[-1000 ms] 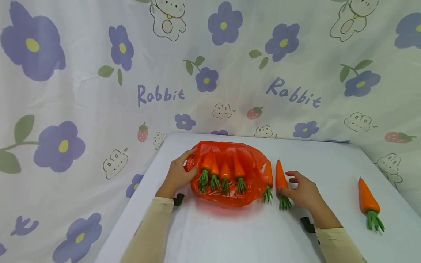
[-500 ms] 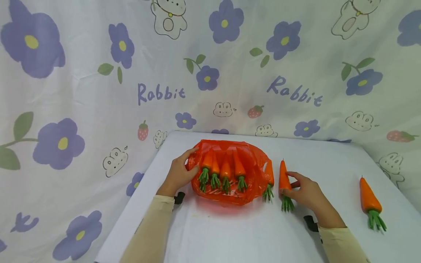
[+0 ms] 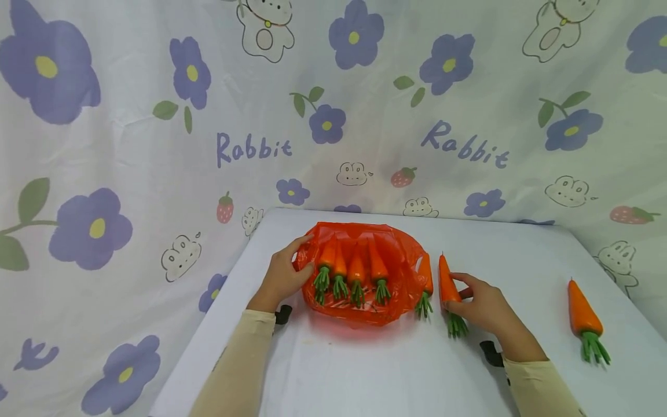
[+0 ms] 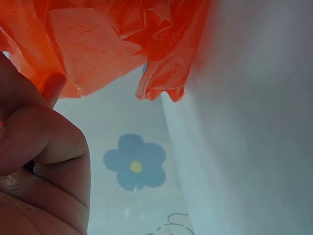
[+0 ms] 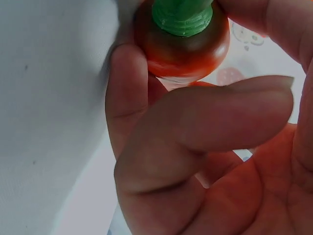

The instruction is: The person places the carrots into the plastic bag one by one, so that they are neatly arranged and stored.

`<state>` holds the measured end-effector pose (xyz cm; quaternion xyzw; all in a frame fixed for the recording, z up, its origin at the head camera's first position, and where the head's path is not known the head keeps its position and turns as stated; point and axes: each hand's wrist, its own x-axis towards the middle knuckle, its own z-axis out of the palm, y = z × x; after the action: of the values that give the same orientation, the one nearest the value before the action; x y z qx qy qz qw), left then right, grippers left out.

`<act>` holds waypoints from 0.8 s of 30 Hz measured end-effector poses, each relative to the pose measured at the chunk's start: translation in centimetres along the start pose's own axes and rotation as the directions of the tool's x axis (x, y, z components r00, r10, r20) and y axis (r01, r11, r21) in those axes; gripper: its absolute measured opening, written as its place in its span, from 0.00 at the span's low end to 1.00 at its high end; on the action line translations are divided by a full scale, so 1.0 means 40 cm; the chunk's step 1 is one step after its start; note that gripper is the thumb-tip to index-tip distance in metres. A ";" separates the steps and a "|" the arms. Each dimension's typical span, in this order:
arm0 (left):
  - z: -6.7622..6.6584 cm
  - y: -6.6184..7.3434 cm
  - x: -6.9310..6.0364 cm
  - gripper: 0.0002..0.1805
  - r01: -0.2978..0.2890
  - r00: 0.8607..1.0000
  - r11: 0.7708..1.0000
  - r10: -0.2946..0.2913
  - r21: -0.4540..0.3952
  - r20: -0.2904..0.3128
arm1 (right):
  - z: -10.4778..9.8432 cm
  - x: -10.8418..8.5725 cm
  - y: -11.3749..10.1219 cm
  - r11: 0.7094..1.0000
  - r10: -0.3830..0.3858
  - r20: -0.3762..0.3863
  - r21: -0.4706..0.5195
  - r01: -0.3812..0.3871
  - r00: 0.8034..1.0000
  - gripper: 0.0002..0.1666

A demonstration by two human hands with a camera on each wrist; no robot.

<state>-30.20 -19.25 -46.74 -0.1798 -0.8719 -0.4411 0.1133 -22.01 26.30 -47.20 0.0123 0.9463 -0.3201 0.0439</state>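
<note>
A red plastic bag (image 3: 398, 289) lies spread on the table with several orange carrots (image 3: 356, 271) on it, green stems toward the near edge. The left hand (image 3: 283, 277) grips the bag's left edge; in the left wrist view its curled fingers (image 4: 54, 132) are beside the crumpled red plastic (image 4: 93, 44). Right of the bag, the right hand (image 3: 482, 304) pinches a carrot (image 3: 448, 284) between thumb and fingers. The right wrist view shows that carrot's thick end (image 5: 183, 61) and green stem (image 5: 182, 14) among the fingers of the right hand (image 5: 195, 147).
Another carrot (image 3: 425, 275) lies at the bag's right edge, partly covered by red plastic. A separate carrot (image 3: 585, 313) rests far to the right on the white table (image 3: 375, 376). Behind the table hangs a patterned curtain (image 3: 385, 139).
The right hand has closed its fingers on the carrot beside it, whose stem end has swung slightly to the right. The left hand and the bag have stayed in place.
</note>
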 end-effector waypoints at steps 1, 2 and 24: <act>0.000 0.000 -0.001 0.36 0.002 1.000 1.000 -0.002 -0.001 0.000 | 0.001 -0.001 -0.001 1.000 -0.002 0.002 0.003 0.002 1.000 0.48; 0.000 -0.001 -0.001 0.36 0.000 1.000 1.000 0.000 0.000 0.000 | 0.002 -0.002 -0.002 1.000 -0.005 0.002 0.005 0.005 1.000 0.48; 0.000 -0.006 0.001 0.36 -0.010 1.000 1.000 0.010 -0.022 0.003 | -0.011 -0.001 0.007 0.998 0.007 0.042 0.068 -0.009 0.999 0.49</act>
<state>-30.35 -19.39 -46.89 -0.1861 -0.8662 -0.4500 0.1121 -21.98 26.79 -47.04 0.0110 0.9337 -0.3520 0.0643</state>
